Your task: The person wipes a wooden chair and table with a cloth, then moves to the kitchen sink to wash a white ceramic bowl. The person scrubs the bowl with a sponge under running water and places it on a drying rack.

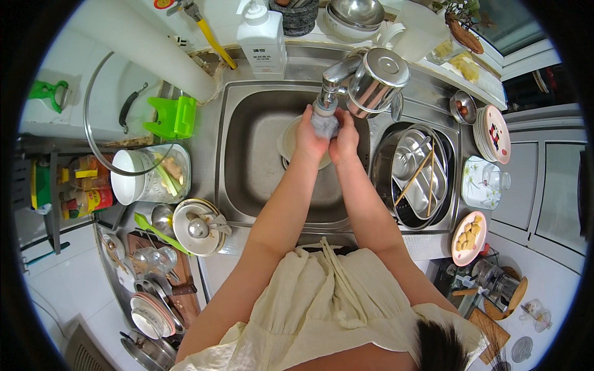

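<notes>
My left hand (310, 139) and my right hand (344, 138) are cupped side by side below the metal faucet (328, 95), over the left basin of the stainless steel sink (260, 185). Whitish, foamy-looking water (325, 126) spreads between my palms; no solid object can be made out in them. Beneath my hands, partly hidden by them, a pale round bowl (288, 139) rests in the basin. A cylindrical metal water filter (378, 81) is attached to the faucet, right of my hands.
The right basin holds a metal pot (387, 162) with a divided steel tray (417, 181) and chopsticks. Behind the sink stands a white pump bottle (262, 44). Stacked dishes (185, 241) lie left; a plate of yellow chunks (457, 250) and stacked plates (499, 134) stand right.
</notes>
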Available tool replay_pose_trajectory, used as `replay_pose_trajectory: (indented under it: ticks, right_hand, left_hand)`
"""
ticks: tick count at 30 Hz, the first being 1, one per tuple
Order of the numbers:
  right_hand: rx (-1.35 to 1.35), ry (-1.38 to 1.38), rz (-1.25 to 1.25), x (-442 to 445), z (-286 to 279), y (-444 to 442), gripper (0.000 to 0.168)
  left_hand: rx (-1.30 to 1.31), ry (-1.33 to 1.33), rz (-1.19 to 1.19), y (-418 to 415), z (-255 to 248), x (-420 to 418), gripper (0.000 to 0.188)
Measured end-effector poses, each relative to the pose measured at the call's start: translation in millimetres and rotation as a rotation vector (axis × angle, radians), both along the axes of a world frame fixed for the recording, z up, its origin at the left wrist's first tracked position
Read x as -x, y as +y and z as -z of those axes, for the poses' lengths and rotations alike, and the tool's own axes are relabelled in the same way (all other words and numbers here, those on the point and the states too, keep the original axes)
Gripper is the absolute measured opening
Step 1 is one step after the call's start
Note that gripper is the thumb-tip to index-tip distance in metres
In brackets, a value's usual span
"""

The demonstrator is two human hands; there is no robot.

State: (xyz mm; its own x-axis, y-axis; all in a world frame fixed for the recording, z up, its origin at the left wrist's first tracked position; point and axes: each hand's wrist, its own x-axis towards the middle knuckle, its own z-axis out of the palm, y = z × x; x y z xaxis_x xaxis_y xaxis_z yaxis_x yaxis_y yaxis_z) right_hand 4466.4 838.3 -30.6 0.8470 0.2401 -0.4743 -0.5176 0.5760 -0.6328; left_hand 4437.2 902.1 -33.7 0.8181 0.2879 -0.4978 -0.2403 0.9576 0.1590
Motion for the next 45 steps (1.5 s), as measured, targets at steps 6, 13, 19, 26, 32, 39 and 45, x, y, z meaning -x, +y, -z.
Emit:
replay_pose_trajectory:
  ticks: [6,13,19,26,32,39,45]
  right_hand:
    - [-0.059,0.307,-0.248,-9.8,1.3,14.2,0.032]
    - [0.000,0.092,-0.233,-7.2,-22.6,23.0,0.035]
    - [-0.017,-0.040,-0.001,0.0,-19.1,3.7,0.029]
    - [0.107,-0.054,0.174,-1.2,-3.9,-4.5,0.034]
    - [0.107,-0.046,0.155,9.5,10.7,6.3,0.027]
    - [0.552,-0.192,-0.087,10.9,38.2,8.0,0.050]
    - [0.826,-0.455,0.046,2.0,53.7,27.7,0.025]
  left_hand:
    - [-0.707,0.340,-0.059,-5.0,15.4,21.9,0.028]
    - [-0.129,0.344,0.060,9.1,-7.7,17.1,0.038]
    - [0.024,-0.020,0.050,14.7,8.3,-0.2,0.036]
    - [-0.178,0.177,-0.062,-9.5,20.7,2.6,0.033]
    - [-0.175,0.239,-0.024,2.9,24.7,-2.7,0.030]
    - [-0.244,-0.133,0.282,11.4,48.0,-9.5,0.034]
    - [-0.271,0.131,0.266,4.2,30.5,-21.8,0.036]
